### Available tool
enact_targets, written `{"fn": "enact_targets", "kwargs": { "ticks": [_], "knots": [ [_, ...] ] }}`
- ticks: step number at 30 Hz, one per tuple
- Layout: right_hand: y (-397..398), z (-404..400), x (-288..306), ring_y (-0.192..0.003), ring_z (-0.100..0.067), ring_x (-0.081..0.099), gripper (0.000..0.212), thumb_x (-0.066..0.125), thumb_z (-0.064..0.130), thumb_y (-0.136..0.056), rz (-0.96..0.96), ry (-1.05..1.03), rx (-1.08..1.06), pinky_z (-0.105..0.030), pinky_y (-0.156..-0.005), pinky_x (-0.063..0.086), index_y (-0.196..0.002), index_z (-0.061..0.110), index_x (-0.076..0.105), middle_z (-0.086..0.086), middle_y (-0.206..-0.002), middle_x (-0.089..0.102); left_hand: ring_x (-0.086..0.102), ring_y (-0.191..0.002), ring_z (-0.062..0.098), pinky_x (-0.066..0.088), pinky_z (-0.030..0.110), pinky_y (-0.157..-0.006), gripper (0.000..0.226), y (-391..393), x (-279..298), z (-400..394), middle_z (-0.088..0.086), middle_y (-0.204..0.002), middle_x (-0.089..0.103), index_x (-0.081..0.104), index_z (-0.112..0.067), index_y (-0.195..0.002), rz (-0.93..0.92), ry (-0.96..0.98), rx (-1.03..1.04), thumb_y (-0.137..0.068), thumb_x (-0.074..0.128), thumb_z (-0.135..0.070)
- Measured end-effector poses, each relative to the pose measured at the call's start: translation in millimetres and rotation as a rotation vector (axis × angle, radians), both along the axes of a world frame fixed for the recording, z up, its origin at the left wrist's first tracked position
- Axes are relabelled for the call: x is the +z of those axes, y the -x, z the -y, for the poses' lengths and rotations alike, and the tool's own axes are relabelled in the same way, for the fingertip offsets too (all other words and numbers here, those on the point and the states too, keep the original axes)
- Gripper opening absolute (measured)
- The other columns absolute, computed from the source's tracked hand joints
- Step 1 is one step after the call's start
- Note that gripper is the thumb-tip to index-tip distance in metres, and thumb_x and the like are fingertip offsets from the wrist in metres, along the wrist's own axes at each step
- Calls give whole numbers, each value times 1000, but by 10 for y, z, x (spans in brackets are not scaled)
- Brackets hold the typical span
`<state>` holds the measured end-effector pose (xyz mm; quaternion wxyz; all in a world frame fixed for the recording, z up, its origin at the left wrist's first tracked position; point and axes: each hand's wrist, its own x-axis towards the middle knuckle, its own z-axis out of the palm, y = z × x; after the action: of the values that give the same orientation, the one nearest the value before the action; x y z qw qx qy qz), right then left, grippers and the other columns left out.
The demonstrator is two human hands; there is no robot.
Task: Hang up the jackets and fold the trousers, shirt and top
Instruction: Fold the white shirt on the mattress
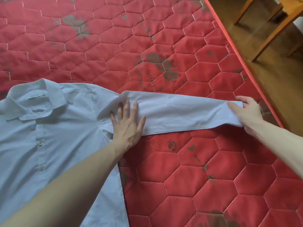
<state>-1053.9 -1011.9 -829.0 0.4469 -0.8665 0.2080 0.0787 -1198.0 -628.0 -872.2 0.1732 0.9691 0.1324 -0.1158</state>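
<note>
Pale-blue shirt (49, 136) flat on red mattress (180, 177). Left hand (127, 123) spread, pressing the armpit; right hand (247, 113) pinching the cuff near the mattress's right edge.

Pale blue shirt (54, 138); red hexagon-quilted mattress (180, 46) with faded, perhaps floral, grey-green prints.

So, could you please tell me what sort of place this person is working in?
Most likely a bedroom in a home. A light blue shirt is spread on a bare red quilted mattress, and wooden furniture legs stand on a brown floor beside it.
</note>
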Motion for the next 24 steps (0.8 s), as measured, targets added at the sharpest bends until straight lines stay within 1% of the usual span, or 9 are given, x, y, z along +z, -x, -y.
{"fn": "enact_targets", "kwargs": {
  "ticks": [2, 5, 8, 11, 13, 14, 18, 21, 24],
  "knots": [
    [61, -47, -37, -107, -20, 62, 66, 81, 24, -89, -73, -2, -102, -29, -89, 47, -147, 11, 52, -7, -124, 63, 8, -161, 28, 0, 57, -128, 67, 43, 38, -50, 6, -174, 15, 25, -25, -165, 100, -41, 10, -105, 24, -57],
    [192, -38, -79, -116, -28, 64, 69, 85, 34, -81, -85, 197, -172, -37, -98, 49, -140, 12, 57, -8, -123, 68, 19, -159, 27, 4, 50, -128, 63, 201, 60, -132, 9, -170, 27, 37, -18, -160, 281, -147, 135, -104, 30, -48],
    [321, -23, -117, -101, -26, 64, 58, 87, 34, -78, -90, 227, -188, -35, -85, 48, -126, 10, 64, -2, -104, 66, 9, -161, 27, 4, 51, -130, 78, 387, -29, -239, 9, -174, 14, 24, -15, -164, 123, -109, 187, -99, 23, -58],
    [394, -115, -118, -68, -7, 63, 32, 83, 20, -84, -49, 29, -124, -22, -61, 50, -111, 6, 73, 6, -83, 68, -14, -160, 22, -14, 44, -128, 91, 408, -64, -345, 4, -175, -11, 1, -21, -167, -56, -38, 130, -95, 21, -73],
    [450, -270, -63, -62, 5, 64, 22, 80, 19, -88, 17, -44, -117, -13, -56, 50, -108, 13, 73, 12, -83, 69, -15, -161, 20, -12, 42, -129, 86, 359, 35, -403, 2, -175, -11, 4, -24, -167, -63, 53, 126, -100, 28, -71],
    [496, -383, -27, -62, 8, 64, 21, 79, 20, -90, 45, -58, -129, -14, -57, 50, -108, 15, 71, 14, -85, 68, -10, -161, 20, -7, 42, -130, 82, 362, 108, -441, 2, -176, -5, 10, -23, -167, -35, 108, 129, -102, 33, -67],
    [647, -853, 198, -83, -21, 58, 15, 67, 26, -97, 105, 58, -88, -29, -66, 39, -106, 15, 62, 10, -81, 58, 19, -157, 22, 19, 43, -128, 65, 541, 410, -583, -2, -172, 22, 34, -22, -161, 96, 256, 185, -105, 46, -52],
    [763, -1328, 441, -91, -26, 55, 21, 61, 23, -100, 137, 156, 90, -34, -77, 39, -114, 7, 63, -3, -94, 62, 31, -147, 20, 29, 39, -122, 59, 803, 499, -695, -5, -163, 35, 39, -25, -157, 95, 308, 263, -104, 48, -51],
    [932, -1956, 673, -86, -34, 55, 16, 61, 19, -99, 210, 160, 253, -37, -73, 35, -98, 2, 60, -12, -90, 59, 46, -137, 18, 38, 38, -118, 56, 1040, 505, -852, -2, -151, 51, 47, -24, -152, 99, 560, 416, -104, 50, -51]
  ]
}}
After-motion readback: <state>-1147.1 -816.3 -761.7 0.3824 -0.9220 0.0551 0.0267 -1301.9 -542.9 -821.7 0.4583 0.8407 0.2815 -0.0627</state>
